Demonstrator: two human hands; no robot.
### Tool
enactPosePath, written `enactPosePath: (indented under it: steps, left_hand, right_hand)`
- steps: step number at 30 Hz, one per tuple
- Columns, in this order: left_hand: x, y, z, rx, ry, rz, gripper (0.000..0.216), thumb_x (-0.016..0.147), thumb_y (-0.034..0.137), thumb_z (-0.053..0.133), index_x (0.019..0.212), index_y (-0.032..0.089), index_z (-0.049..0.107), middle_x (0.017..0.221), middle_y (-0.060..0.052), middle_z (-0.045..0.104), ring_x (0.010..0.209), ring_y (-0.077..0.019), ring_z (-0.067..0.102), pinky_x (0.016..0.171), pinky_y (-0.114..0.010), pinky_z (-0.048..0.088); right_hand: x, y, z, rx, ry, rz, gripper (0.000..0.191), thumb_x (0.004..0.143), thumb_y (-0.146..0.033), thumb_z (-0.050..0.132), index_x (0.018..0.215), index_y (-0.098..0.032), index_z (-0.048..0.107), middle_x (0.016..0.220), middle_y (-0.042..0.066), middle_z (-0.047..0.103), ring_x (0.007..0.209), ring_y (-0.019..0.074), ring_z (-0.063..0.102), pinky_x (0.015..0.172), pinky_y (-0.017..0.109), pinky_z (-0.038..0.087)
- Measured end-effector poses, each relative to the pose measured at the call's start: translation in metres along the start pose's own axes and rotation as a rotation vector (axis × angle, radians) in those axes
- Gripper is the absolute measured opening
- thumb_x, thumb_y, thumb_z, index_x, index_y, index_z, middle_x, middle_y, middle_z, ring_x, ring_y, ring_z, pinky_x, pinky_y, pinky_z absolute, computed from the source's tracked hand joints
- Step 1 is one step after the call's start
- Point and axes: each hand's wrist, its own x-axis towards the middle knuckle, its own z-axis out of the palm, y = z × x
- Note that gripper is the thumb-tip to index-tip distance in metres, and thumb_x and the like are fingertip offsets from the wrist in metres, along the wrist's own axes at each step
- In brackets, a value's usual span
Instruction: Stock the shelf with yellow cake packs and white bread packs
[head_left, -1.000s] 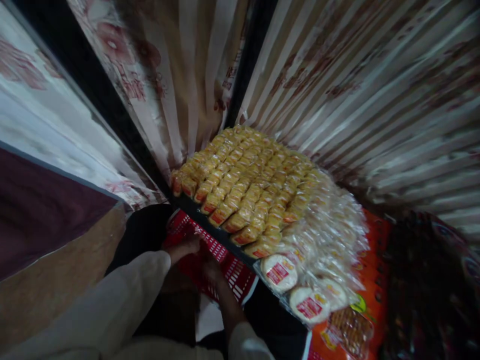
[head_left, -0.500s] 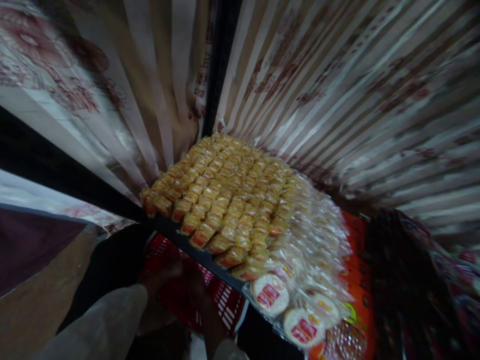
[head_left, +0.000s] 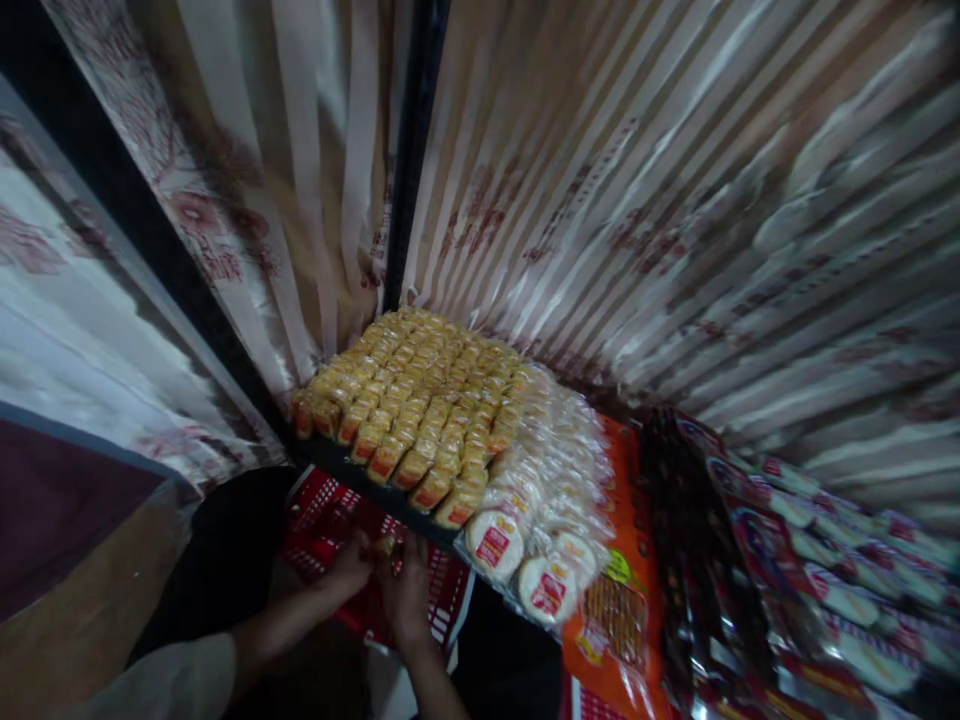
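Both my hands meet low in the dim space under a shelf edge, over a red slotted crate (head_left: 319,505). My left hand (head_left: 346,570) and my right hand (head_left: 405,590) have their fingers curled together around a small yellowish packet (head_left: 386,546). It looks like the yellow-and-red wrapped snack packets (head_left: 409,405) stacked in rows on the dark shelf (head_left: 352,478) just above my hands. Which hand bears the packet is hard to tell in the dark.
Round white wrapped cakes (head_left: 551,480) lie beside the yellow packets. Further right are orange snack bags (head_left: 611,610) and dark bags with red print (head_left: 757,590). Striped patterned hangings (head_left: 615,190) close in behind and to the left. A brown surface (head_left: 82,610) is at lower left.
The view has pulled back and swung right, showing more bags on the right. My hands have come together under the shelf and now pinch a small packet; my sleeve has slid lower in view.
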Motion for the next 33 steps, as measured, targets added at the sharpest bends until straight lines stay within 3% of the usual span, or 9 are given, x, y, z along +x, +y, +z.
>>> enactPosePath:
  steps: [4,11,16,21,25,28,33]
  left_hand:
    - [-0.035,0.008,0.008,-0.118,0.034,0.044,0.016,0.067,0.016,0.051,0.079,0.021,0.043,0.069,0.005,0.050,0.067,-0.0146,0.052,0.062,-0.025,0.041]
    - [-0.080,0.045,0.025,-0.272,-0.067,0.169,0.028,0.062,0.019,0.057,0.089,0.020,0.047,0.085,-0.002,0.053,0.084,-0.0194,0.056,0.069,-0.029,0.047]
    - [-0.097,0.084,0.042,-0.304,-0.191,0.308,0.034,0.064,0.013,0.056,0.096,0.020,0.048,0.094,-0.004,0.056,0.087,-0.0190,0.057,0.071,-0.029,0.049]
    - [-0.095,0.126,0.063,-0.317,-0.281,0.451,0.049,0.067,0.007,0.057,0.113,0.020,0.048,0.119,-0.011,0.051,0.095,-0.0188,0.061,0.078,-0.031,0.051]
    - [-0.077,0.140,0.081,-0.177,-0.200,0.538,0.061,0.071,0.003,0.053,0.128,0.018,0.041,0.126,-0.015,0.050,0.098,-0.0196,0.061,0.082,-0.035,0.052]
    - [-0.062,0.135,0.092,0.006,-0.056,0.610,0.058,0.072,0.002,0.049,0.128,0.017,0.044,0.124,-0.013,0.054,0.101,-0.0193,0.060,0.090,-0.037,0.049]
    - [-0.046,0.127,0.100,0.227,0.071,0.714,0.056,0.072,0.002,0.045,0.127,0.014,0.050,0.125,-0.011,0.057,0.114,-0.0220,0.054,0.103,-0.039,0.042]
  right_hand:
    - [-0.010,-0.019,-0.037,0.012,-0.049,-0.085,0.023,0.079,-0.016,0.051,0.096,-0.020,0.067,0.095,0.009,0.066,0.091,0.0218,0.063,0.081,0.033,0.051]
    - [-0.011,-0.044,-0.106,-0.042,-0.025,-0.274,0.025,0.084,-0.021,0.050,0.102,-0.023,0.067,0.100,0.008,0.067,0.093,0.0190,0.065,0.081,0.030,0.053]
    - [0.007,-0.059,-0.156,-0.080,0.058,-0.362,0.027,0.087,-0.028,0.051,0.109,-0.022,0.066,0.106,0.008,0.067,0.099,0.0197,0.063,0.085,0.032,0.053]
    - [0.042,-0.069,-0.200,-0.139,0.139,-0.414,0.029,0.087,-0.034,0.051,0.109,-0.021,0.065,0.108,0.009,0.067,0.100,0.0205,0.062,0.087,0.035,0.051]
    - [0.077,-0.068,-0.214,-0.180,0.213,-0.460,0.031,0.087,-0.034,0.048,0.109,-0.020,0.064,0.107,0.011,0.067,0.099,0.0214,0.062,0.087,0.039,0.050]
    - [0.098,-0.066,-0.212,-0.213,0.237,-0.489,0.032,0.088,-0.033,0.044,0.109,-0.019,0.064,0.105,0.011,0.067,0.097,0.0219,0.061,0.085,0.040,0.050]
    - [0.116,-0.064,-0.203,-0.250,0.238,-0.462,0.033,0.086,-0.031,0.046,0.109,-0.016,0.064,0.102,0.012,0.066,0.086,0.0210,0.063,0.079,0.037,0.052]
